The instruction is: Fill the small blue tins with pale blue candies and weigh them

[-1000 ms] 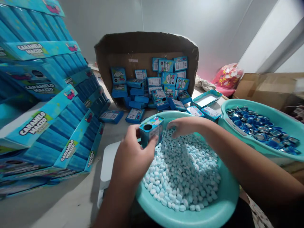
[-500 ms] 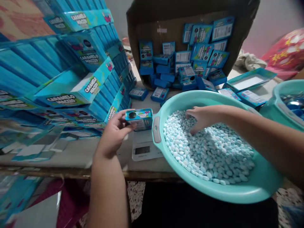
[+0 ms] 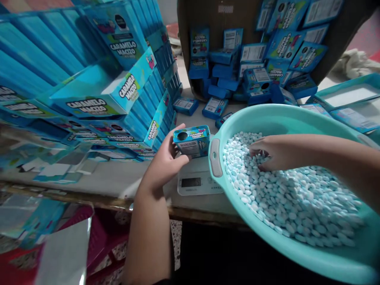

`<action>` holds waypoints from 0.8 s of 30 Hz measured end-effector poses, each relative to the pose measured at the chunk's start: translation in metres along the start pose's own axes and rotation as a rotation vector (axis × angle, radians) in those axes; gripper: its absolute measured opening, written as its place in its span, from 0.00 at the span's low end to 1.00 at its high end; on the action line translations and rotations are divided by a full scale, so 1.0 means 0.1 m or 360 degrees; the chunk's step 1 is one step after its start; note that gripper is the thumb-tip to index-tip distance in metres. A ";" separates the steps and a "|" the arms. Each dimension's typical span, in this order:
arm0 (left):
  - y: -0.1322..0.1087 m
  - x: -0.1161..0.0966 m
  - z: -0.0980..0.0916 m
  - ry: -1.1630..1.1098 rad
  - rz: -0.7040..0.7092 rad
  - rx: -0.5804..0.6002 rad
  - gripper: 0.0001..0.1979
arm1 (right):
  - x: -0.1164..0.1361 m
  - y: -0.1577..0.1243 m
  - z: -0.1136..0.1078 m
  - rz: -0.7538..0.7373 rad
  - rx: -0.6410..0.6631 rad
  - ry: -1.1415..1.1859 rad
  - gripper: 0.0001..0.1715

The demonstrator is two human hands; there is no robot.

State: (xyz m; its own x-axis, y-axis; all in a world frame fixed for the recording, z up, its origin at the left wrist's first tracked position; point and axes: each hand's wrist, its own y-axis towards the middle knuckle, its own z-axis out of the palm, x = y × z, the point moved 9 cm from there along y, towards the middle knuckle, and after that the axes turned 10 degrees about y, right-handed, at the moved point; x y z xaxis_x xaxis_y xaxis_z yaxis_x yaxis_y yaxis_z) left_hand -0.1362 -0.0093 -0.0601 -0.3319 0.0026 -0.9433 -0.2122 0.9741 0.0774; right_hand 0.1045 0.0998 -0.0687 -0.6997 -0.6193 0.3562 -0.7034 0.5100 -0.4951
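A small blue candy box (image 3: 192, 143) stands over a white kitchen scale (image 3: 192, 184), and a round dark hole shows in its top. My left hand (image 3: 170, 156) is closed around its left side, thumb in front and fingers behind. Pale blue and white candies (image 3: 285, 209) fill much of a turquoise tub (image 3: 252, 219). Among them is my right hand (image 3: 273, 152), its fingers curled down with several candies between thumb and fingertips. Part of those fingertips is buried or hidden. Digits on the scale's display are too blurred to read.
Stacked display trays of blue boxes (image 3: 89, 105) rise at the left. Behind the tub, a cardboard carton (image 3: 202, 12) lies open with many loose boxes inside. A flat open tray (image 3: 350, 93) is at right. Below the table edge sits a magenta crate (image 3: 103, 237).
The camera view has shifted, so everything appears lower or further right. My right hand's fingers have drawn together among the candies. My left hand stays at the candy box.
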 end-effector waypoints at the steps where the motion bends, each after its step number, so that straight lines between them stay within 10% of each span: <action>1: -0.01 0.01 0.01 -0.0010 0.0001 0.0015 0.41 | 0.00 0.00 0.01 -0.0024 0.0048 -0.0002 0.18; 24: -0.09 -0.18 -0.10 0.0077 0.0066 -0.0246 0.36 | 0.16 -0.16 -0.48 -0.0074 -0.0404 0.0132 0.15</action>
State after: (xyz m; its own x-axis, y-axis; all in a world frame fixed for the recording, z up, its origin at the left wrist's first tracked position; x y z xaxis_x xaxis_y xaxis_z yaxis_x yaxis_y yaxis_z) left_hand -0.1378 -0.0203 -0.0401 -0.3865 0.0277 -0.9219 -0.3350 0.9271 0.1683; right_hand 0.0988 0.1102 -0.0173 -0.6664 -0.5999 0.4428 -0.7365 0.6220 -0.2658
